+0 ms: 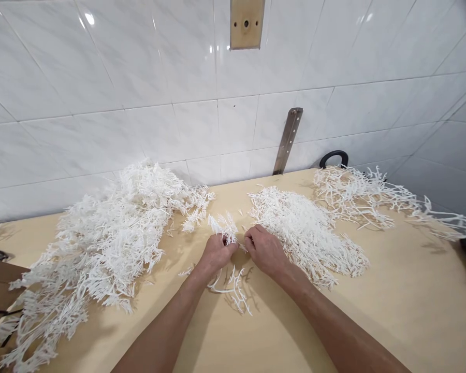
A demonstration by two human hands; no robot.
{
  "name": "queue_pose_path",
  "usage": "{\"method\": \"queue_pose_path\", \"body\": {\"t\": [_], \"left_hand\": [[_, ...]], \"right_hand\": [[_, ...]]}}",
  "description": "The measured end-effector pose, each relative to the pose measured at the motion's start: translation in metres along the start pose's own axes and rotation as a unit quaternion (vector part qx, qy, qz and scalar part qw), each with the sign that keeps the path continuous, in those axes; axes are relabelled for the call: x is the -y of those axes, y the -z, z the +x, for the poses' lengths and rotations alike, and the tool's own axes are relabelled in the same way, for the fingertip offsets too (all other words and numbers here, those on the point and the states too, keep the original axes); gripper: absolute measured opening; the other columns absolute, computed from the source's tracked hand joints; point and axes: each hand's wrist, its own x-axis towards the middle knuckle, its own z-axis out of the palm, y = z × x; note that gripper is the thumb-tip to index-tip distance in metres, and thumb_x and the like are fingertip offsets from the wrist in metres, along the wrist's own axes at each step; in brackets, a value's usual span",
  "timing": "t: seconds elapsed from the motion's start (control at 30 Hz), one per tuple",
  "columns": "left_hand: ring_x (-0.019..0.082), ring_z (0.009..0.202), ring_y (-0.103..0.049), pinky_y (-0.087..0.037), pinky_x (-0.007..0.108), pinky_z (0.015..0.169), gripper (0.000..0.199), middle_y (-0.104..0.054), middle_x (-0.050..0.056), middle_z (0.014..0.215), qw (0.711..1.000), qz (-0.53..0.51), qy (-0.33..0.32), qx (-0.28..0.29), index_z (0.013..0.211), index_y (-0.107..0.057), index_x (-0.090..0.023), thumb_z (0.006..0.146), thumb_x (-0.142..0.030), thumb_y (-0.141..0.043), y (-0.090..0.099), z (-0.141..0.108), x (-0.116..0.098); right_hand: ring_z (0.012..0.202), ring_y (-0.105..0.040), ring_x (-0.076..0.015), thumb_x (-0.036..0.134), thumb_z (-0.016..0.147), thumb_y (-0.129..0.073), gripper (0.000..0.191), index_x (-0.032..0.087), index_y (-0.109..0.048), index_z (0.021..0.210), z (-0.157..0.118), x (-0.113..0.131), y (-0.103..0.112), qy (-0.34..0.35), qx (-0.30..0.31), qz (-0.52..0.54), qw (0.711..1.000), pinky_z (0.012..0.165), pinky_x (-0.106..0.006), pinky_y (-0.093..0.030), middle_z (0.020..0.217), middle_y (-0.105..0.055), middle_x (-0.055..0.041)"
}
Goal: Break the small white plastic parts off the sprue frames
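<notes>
In the head view, a pale wood-coloured surface [272, 336] stands against a marbled white tiled wall [140, 129]. The left hand [216, 252] pinches a small, white, feathery branched sprig [226, 226] just above the middle of the surface. The right hand [264, 248] is just beside it, thumb and fingers drawn together; whether it grips anything I cannot tell. A thin, white, twig-like branched piece [236, 292] lies on the surface just below the left hand. To the left spreads a large heap of white feathery sprigs [116, 233]; near the right forearm lies a dense pile of fine white stalks [306, 228]. Beyond that, at the far right, is a looser tangle of white branching stems [357, 197], with a black curved handle [334, 154] behind it.
</notes>
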Motion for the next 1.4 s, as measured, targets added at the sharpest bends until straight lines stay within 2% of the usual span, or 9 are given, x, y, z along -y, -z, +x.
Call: {"method": "queue_pose_path", "body": {"t": [0.13,0.3,0.37,0.43,0.57,0.63,0.9,1.27,1.4], "left_hand": [[0.011,0.052,-0.039,-0.027,0.024,0.05,0.022,-0.044,-0.004,0.052,1.0,-0.018,0.01,-0.002,0.056,-0.052,-0.018,0.068,-0.032,-0.064,0.003,-0.001,0.0],[0.011,0.052,-0.041,-0.027,0.024,0.05,0.031,-0.044,-0.004,0.05,0.999,-0.029,0.014,-0.019,0.055,-0.052,-0.017,0.067,-0.039,-0.07,0.003,-0.002,0.0],[0.011,0.051,-0.04,-0.027,0.024,0.051,0.032,-0.043,-0.004,0.05,0.999,-0.024,0.011,-0.023,0.053,-0.051,-0.018,0.067,-0.04,-0.07,0.002,-0.002,-0.001],[0.011,0.053,-0.041,-0.029,0.025,0.052,0.031,-0.045,-0.004,0.051,0.999,-0.021,0.001,-0.029,0.055,-0.054,-0.017,0.068,-0.04,-0.07,0.002,-0.002,-0.002],[0.013,0.057,-0.046,-0.034,0.025,0.056,0.028,-0.053,-0.002,0.057,0.997,-0.036,-0.018,-0.062,0.062,-0.06,-0.015,0.069,-0.041,-0.07,-0.001,0.0,-0.001],[0.013,0.057,-0.046,-0.035,0.026,0.056,0.028,-0.053,-0.002,0.056,0.995,-0.041,-0.018,-0.088,0.061,-0.06,-0.015,0.067,-0.04,-0.07,-0.004,0.001,0.003],[0.014,0.055,-0.047,-0.033,0.025,0.054,0.027,-0.054,-0.001,0.054,0.993,-0.028,-0.019,-0.111,0.062,-0.061,-0.015,0.066,-0.039,-0.072,-0.012,0.003,0.012],[0.016,0.061,-0.054,-0.04,0.028,0.06,0.027,-0.061,0.001,0.062,0.989,-0.075,-0.002,-0.124,0.067,-0.064,-0.013,0.067,-0.039,-0.074,-0.009,0.003,0.007],[0.016,0.063,-0.054,-0.04,0.028,0.062,0.032,-0.062,0.002,0.065,0.986,-0.102,0.004,-0.13,0.071,-0.066,-0.012,0.066,-0.042,-0.076,-0.008,0.003,0.007]], "right_hand": [[0.069,-0.059,-0.0188,0.023,0.088,-0.049,0.019,0.02,-0.063,0.075,0.006,-0.02,0.003,-0.076,-0.009,0.042,0.996,0.067,-0.03,-0.042,0.073,-0.066,-0.0031],[0.075,-0.061,-0.0206,0.024,0.083,-0.048,0.02,0.017,-0.066,0.092,0.007,-0.032,0.005,-0.084,-0.151,0.049,0.984,0.076,-0.035,-0.047,0.093,-0.067,-0.0098],[0.071,-0.061,-0.0193,0.027,0.085,-0.049,0.023,0.016,-0.067,0.094,0.006,-0.026,0.008,-0.069,-0.174,0.057,0.981,0.077,-0.036,-0.048,0.098,-0.067,-0.0121],[0.067,-0.062,-0.0184,0.033,0.087,-0.049,0.025,0.018,-0.068,0.09,0.004,-0.016,0.01,-0.071,-0.128,0.093,0.985,0.074,-0.035,-0.049,0.091,-0.069,-0.0093],[0.054,-0.061,-0.0172,0.041,0.088,-0.051,0.029,0.02,-0.069,0.083,-0.002,0.001,0.009,-0.121,0.036,0.194,0.973,0.055,-0.029,-0.048,0.066,-0.067,-0.002],[0.045,-0.057,-0.0144,0.044,0.086,-0.052,0.03,0.02,-0.069,0.083,-0.004,0.004,0.005,-0.135,0.061,0.234,0.961,0.046,-0.027,-0.045,0.064,-0.066,-0.0006],[0.042,-0.055,-0.0128,0.04,0.083,-0.056,0.022,0.021,-0.067,0.078,-0.006,0.005,-0.001,-0.149,0.026,0.252,0.956,0.043,-0.025,-0.043,0.063,-0.066,0.0],[0.038,-0.057,-0.0115,0.041,0.089,-0.051,0.024,0.02,-0.061,0.084,-0.005,0.0,-0.004,-0.195,0.092,0.342,0.915,0.041,-0.024,-0.043,0.063,-0.061,0.0026],[0.057,-0.063,-0.0157,0.037,0.087,-0.057,0.02,0.019,-0.061,0.094,-0.008,0.003,-0.005,-0.113,0.003,0.258,0.96,0.054,-0.029,-0.052,0.08,-0.067,-0.0035]]}}
